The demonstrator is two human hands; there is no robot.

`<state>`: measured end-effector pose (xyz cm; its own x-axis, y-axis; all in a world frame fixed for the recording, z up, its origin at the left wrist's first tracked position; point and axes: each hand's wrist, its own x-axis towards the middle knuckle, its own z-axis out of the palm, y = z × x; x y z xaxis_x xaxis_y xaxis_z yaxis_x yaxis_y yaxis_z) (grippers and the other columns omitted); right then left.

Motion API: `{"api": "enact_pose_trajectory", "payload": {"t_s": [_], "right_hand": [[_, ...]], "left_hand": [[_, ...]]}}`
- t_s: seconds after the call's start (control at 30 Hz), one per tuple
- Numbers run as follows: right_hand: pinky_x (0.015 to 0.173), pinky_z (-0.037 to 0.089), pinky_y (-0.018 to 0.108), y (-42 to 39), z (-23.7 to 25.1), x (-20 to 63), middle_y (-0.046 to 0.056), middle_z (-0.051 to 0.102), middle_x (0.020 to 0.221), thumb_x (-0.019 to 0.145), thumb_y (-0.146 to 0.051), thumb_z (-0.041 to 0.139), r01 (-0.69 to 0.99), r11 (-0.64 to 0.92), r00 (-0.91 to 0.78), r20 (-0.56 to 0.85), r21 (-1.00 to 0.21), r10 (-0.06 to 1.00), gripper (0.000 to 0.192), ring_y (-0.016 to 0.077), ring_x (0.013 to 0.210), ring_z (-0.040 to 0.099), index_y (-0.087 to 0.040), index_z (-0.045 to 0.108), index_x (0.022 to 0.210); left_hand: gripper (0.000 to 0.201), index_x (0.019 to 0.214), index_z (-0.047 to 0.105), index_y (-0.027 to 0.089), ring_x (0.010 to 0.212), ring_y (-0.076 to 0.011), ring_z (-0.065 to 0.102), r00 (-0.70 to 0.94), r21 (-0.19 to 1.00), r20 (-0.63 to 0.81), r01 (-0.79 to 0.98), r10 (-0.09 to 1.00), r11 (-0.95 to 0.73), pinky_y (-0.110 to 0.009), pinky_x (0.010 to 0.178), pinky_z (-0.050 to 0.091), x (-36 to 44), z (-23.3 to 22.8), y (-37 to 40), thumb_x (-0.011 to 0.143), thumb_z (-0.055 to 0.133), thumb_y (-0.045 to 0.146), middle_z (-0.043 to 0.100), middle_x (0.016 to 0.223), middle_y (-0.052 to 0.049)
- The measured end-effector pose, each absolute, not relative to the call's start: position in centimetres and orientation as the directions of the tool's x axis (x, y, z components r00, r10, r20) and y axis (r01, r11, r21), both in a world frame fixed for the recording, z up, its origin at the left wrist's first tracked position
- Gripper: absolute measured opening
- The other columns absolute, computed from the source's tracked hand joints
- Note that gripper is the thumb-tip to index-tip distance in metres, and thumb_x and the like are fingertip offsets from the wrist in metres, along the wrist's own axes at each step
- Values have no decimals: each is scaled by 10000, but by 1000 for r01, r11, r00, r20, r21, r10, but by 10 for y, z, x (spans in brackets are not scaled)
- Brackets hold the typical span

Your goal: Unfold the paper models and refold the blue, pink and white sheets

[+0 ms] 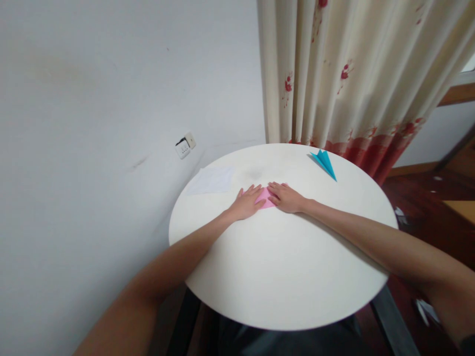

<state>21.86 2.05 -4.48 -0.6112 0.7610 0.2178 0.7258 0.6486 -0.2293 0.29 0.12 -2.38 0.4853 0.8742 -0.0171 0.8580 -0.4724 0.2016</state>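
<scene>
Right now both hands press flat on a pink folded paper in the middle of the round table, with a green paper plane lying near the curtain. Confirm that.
One detail is off: the paper plane near the curtain is blue, not green, as the head view shows. The rest holds: the left hand and right hand press flat on the pink folded paper on the round table.

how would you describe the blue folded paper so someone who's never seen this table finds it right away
Start at the round white table in front of the red-flowered curtain. Near its far right edge lies the blue folded paper, apart from both hands. It is the only blue, pointed, dart-like piece; the pink paper sits under the hands, the white sheet lies flat far left.
</scene>
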Motion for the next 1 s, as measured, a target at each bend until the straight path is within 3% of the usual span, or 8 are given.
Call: {"api": "enact_pose_trajectory", "payload": {"t_s": [0.47,0.7,1.0], "right_hand": [[1195,285,527,17,-42,218,210,380,1596,1044,-348,348,749,627,-591,211,-214,779,535,319,1489,340,-71,472,1486],[1224,246,514,15,-43,218,198,320,1626,1065,-358,288,565,785,-764,197,-252,614,571,282,1519,281,-77,383,1552],[1223,225,535,18,-42,218,181,307,1633,1069,-494,242,644,708,-694,169,-290,700,648,305,1521,272,-115,346,1584]], "left_hand": [[579,1575,333,200,1560,-222,187,544,232,26,813,839,-534,-511,1263,111,3,-30,6,1047,314,437,254,1669,-72],[611,1590,282,142,1564,-210,169,538,218,35,818,842,-532,-467,1268,125,4,-33,5,1047,296,423,235,1672,-110],[614,1594,273,156,1562,-218,177,528,217,18,827,849,-519,-471,1267,128,4,-30,5,1046,304,432,216,1677,-110]]}}
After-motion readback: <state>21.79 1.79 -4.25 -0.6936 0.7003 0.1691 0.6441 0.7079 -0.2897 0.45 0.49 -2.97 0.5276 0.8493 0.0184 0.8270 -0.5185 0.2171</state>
